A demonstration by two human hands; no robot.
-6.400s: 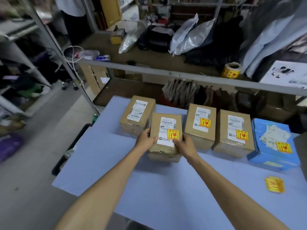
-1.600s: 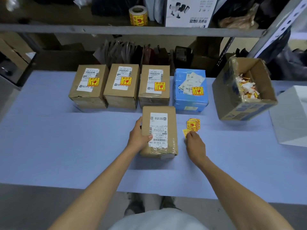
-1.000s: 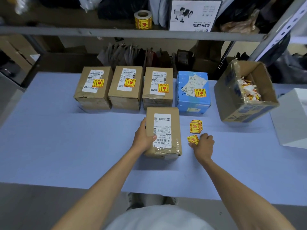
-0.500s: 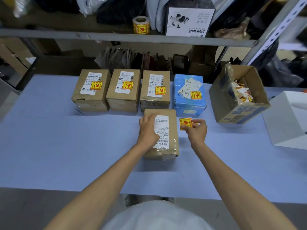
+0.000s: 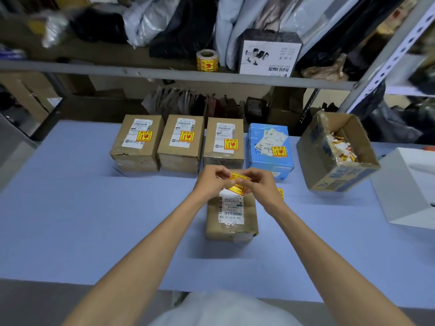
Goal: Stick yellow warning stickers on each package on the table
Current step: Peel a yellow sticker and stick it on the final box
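You are pinching the yellow sticker (image 5: 239, 183) between both hands, left hand (image 5: 213, 182) and right hand (image 5: 260, 184) closed on it, apparently peeling its backing, above the unlabelled package (image 5: 231, 217) lying mid-counter (image 5: 94, 220).

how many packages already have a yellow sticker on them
4, all in the back row: left brown box, second brown box, third brown box and blue box. The near box shows none yet, though the hands cover its far end.
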